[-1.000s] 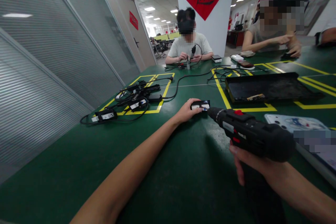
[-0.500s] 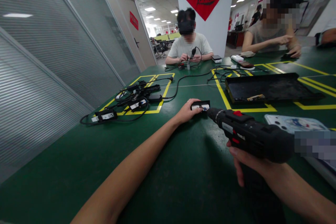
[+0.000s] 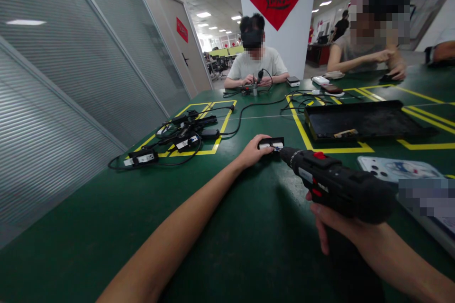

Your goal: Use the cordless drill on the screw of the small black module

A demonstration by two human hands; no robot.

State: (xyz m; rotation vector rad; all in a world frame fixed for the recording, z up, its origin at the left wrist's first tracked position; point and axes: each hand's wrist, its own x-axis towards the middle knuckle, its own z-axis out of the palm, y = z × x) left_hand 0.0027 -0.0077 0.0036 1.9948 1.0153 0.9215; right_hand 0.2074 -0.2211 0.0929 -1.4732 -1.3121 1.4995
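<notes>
- The power drill (image 3: 337,184) slants above the counter (image 3: 241,236), its long axis running from the near right corner's side toward the far left, chuck pointing at a small black case (image 3: 273,141).
- That case lies mid-counter, well in from the left edge, its long side roughly along the far edge.
- The hands are apart: the left hand (image 3: 253,151) grips the case's left end; the right hand (image 3: 339,223) is wrapped round the drill's handle.
- The handle's lower part fades into shadow; whether the bit touches the case, I cannot tell.
- Yellow tape (image 3: 299,120) marks the green surface; two people (image 3: 275,62) sit at its far edge.
</notes>
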